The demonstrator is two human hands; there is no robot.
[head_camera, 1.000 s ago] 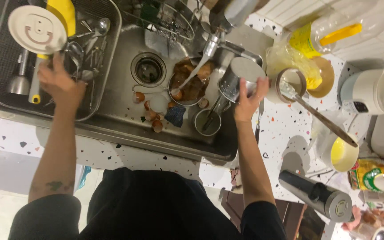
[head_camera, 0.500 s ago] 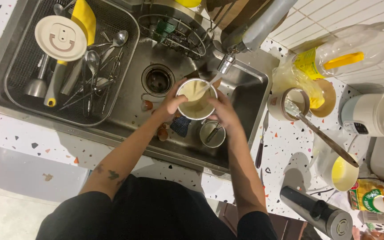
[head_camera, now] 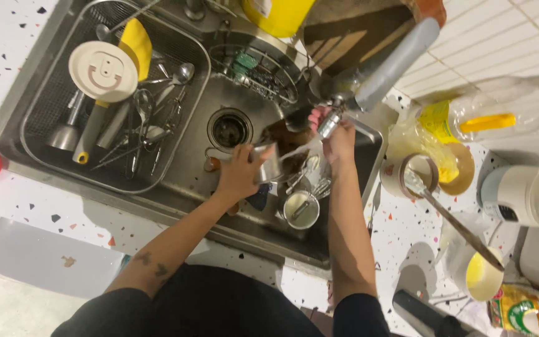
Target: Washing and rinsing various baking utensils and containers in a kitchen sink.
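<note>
— What have your hands got?

— Your left hand [head_camera: 239, 176] is closed around a small steel cup [head_camera: 271, 165], tipped on its side over the sink [head_camera: 188, 156]. Your right hand [head_camera: 338, 138] is up at the faucet [head_camera: 332, 122], fingers curled at the spout (whether it grips the spout or only touches it I cannot tell).

— And below them?

— A steel mug [head_camera: 301, 209] stands upright in the basin with a utensil in it, beside loose cutlery and brown scraps near the drain [head_camera: 229, 129].

— Further out?

— On your left, a drying rack [head_camera: 51, 106] holds a round cream lid [head_camera: 103, 71], spoons and scissors. On the table at your right stand a clear bottle with a yellow label [head_camera: 469, 118], lying flat, a white jug [head_camera: 522, 196], a yellow-filled cup [head_camera: 483, 274], and a green and yellow packet [head_camera: 528, 309] in the corner.
</note>
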